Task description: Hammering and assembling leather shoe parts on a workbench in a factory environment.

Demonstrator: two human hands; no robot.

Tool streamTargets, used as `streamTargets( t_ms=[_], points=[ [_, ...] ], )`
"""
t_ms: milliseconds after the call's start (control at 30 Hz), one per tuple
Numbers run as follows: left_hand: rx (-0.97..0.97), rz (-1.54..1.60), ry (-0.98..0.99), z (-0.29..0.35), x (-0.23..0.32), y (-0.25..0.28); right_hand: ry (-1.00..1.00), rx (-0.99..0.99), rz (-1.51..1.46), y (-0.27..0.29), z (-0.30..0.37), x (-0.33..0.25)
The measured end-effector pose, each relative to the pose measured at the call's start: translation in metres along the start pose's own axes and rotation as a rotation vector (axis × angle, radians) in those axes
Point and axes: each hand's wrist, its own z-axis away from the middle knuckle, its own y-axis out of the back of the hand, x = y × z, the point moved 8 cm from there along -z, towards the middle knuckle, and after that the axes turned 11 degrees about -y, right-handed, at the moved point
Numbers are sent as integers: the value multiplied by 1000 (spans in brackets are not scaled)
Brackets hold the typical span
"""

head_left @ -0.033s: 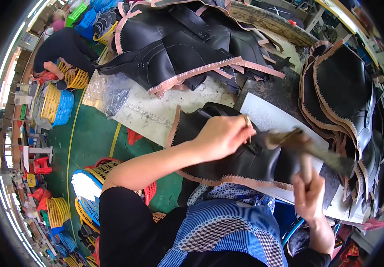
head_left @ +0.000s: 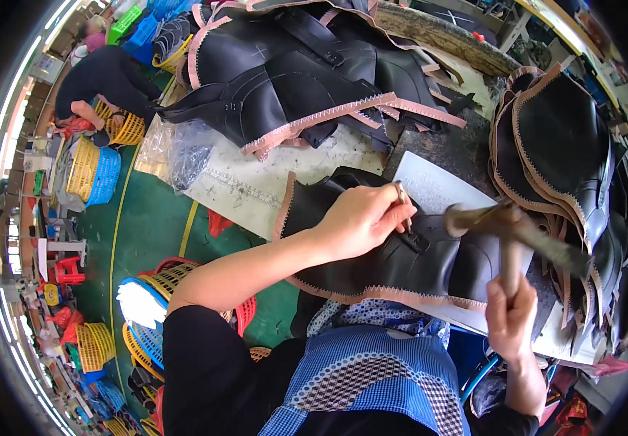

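In my right hand (head_left: 512, 312) is the wooden handle of a hammer (head_left: 506, 221), its metal head raised over the right part of a black leather piece (head_left: 430, 269). That piece has a pinkish zigzag-stitched edge. My left hand (head_left: 368, 218) pinches a slim metal punch (head_left: 404, 200), held roughly upright over a small black strap with a buckle-like end (head_left: 412, 238) on the leather. Fingers hide part of the punch, and I cannot tell whether its tip touches the strap. A white board (head_left: 437, 178) shows from under the leather. The hammer is apart from the punch.
A heap of similar black leather pieces (head_left: 292, 87) covers the far side of the table, and another stack (head_left: 557, 138) stands at the right. Crumpled clear plastic (head_left: 187, 156) lies at the table's left edge. Baskets (head_left: 92, 171) stand on the green floor, where another person (head_left: 99, 87) bends down.
My right hand and the hammer have shifted slightly right, with the hammer head a little higher. My left hand with the punch stays almost in place over the leather.
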Motion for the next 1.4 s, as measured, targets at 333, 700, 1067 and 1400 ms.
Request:
streamTargets(
  t_ms=[333,700,1067,1400],
  points=[
    [1,96,0,-2,-4,-3,66,38,-36,14,5,20],
    [73,-475,-238,7,24,-5,149,11,176,-4,1,-23],
    [-55,-285,350,80,-61,89,-55,184,98,2,-33,44],
    [636,-744,-679,-54,193,139,238,822,-334,202,26,-36]
  ],
)
